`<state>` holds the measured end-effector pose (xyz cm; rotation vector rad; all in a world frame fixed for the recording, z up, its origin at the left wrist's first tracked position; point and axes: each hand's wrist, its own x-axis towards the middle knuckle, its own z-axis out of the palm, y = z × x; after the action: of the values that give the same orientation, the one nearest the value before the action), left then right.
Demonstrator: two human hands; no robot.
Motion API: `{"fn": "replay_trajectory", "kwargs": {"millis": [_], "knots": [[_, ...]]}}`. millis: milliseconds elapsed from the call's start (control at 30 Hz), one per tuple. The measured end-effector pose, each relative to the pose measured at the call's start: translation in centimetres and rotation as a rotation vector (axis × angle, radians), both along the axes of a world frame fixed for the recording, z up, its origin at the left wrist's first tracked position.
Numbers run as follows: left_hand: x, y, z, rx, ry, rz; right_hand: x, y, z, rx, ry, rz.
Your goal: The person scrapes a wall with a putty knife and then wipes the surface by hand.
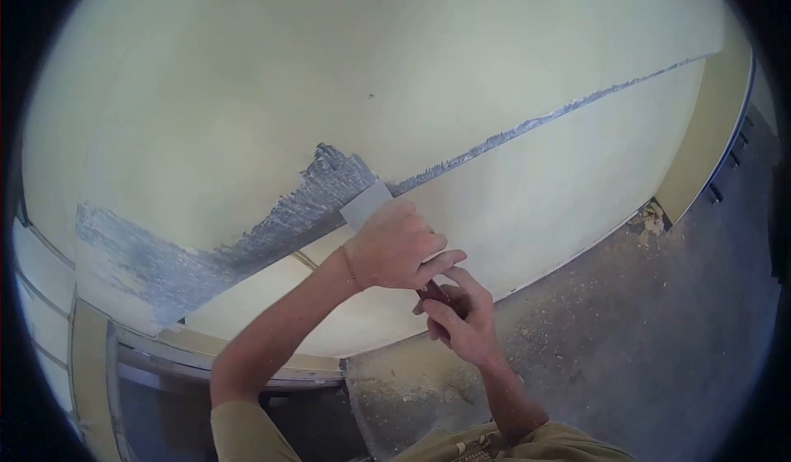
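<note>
A scraper with a wide, flat, pale grey blade (362,207) and a dark reddish handle (437,294) lies against the cream painted wall, its blade across the long slanting edge where a rough, streaky grey band (272,223) meets the lower, off-white panel (560,190). The left hand (397,246) is over the upper part of the tool, its fingers closed on it close behind the blade; the right hand (463,318) grasps the handle farther down, with thumb and fingers curled round it. The two hands are just beside each other, and the left forearm passes in front of the lower panel. The grey band is broad to the left of the blade, with a ragged upper border, and narrows to a thin strip along the edge toward the upper right. Above it the cream painted wall (494,58) spreads widely, giving the blade room upward and to both sides. Below the panel, its bottom edge borders a grey floor (651,322) strewn with pale flakes, which reaches well out to the right of the right forearm. At the lower left, a grey frame (169,345) stands near the left elbow, bounding room on that side.
</note>
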<state>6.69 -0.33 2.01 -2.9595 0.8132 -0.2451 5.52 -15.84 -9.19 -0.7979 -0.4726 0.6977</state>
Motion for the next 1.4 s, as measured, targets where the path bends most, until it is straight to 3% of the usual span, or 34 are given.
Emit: {"fn": "replay_trajectory", "kwargs": {"millis": [67, 400, 833, 900, 1100, 1300, 1400], "knots": [[0.7, 0.4, 0.4, 0.082, 0.058, 0.001, -0.3, 0.6, 0.6, -0.008, -0.122, -0.108], [1.8, -0.4, -0.1, 0.183, 0.216, 0.024, -0.4, 0.3, -0.8, -0.001, 0.077, -0.053], [1.5, 0.4, 0.1, 0.119, 0.214, 0.046, -0.1, 0.7, 0.4, -0.039, 0.114, -0.072], [1.6, 0.5, -0.9, 0.012, 0.181, -0.016, -0.2, 0.3, -0.3, -0.027, 0.104, -0.061], [1.8, 0.0, 1.7, 0.131, 0.197, 0.043, -0.2, 0.9, 1.3, 0.008, 0.11, -0.08], [1.4, 0.2, 1.3, 0.068, 0.093, 0.034, 0.0, -0.2, 1.5, -0.125, 0.14, 0.026], [1.3, -0.3, 2.4, 0.046, 0.2, 0.087, -1.2, 0.0, 2.4, -0.066, 0.172, -0.026]]}}
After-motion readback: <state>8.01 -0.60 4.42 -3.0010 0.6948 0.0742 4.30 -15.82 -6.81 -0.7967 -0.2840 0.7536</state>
